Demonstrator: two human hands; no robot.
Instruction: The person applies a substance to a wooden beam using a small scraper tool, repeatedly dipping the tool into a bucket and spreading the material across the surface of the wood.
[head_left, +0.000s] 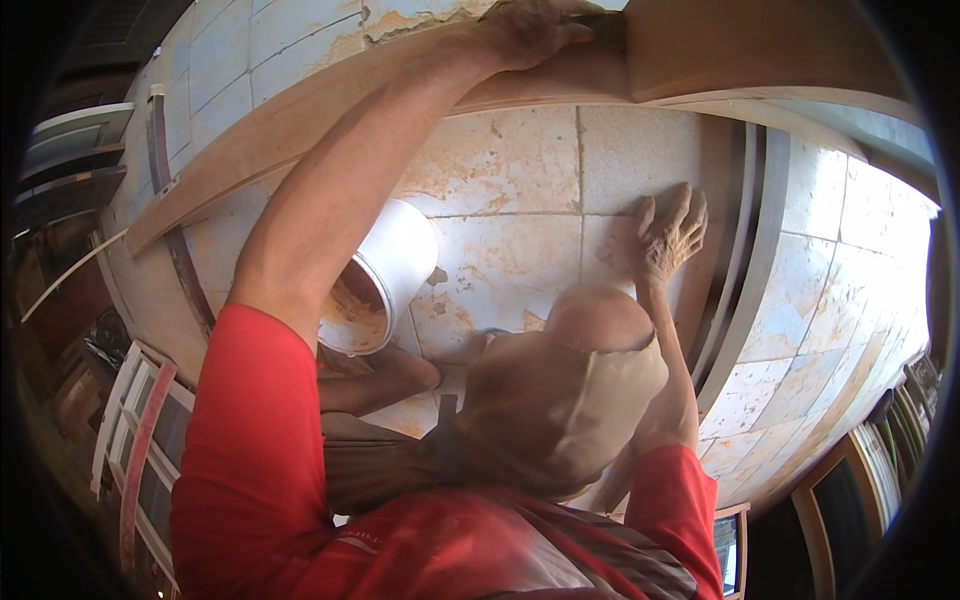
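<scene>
My left arm reaches far forward, and my left hand (525, 35) is closed at a long curved-looking wooden board (330, 125), where it meets a wider wooden panel (760, 50). A dark thing shows at its fingertips, too unclear to name. My right hand (672, 238) is open, its fingers spread beside a brown wooden strip (712, 190) on the tiled floor; it holds nothing. Under my left arm, a white bucket (405, 245) lies tilted with its mouth toward me, brown residue inside it.
Floor tiles (510, 165) are stained orange-brown. Grey strips (755, 225) run along the right side. White slatted frames (125, 440) with a red bar lean at left; wood-framed panels (815, 530) stand at lower right. My bent knee (600, 320) is close to my right arm.
</scene>
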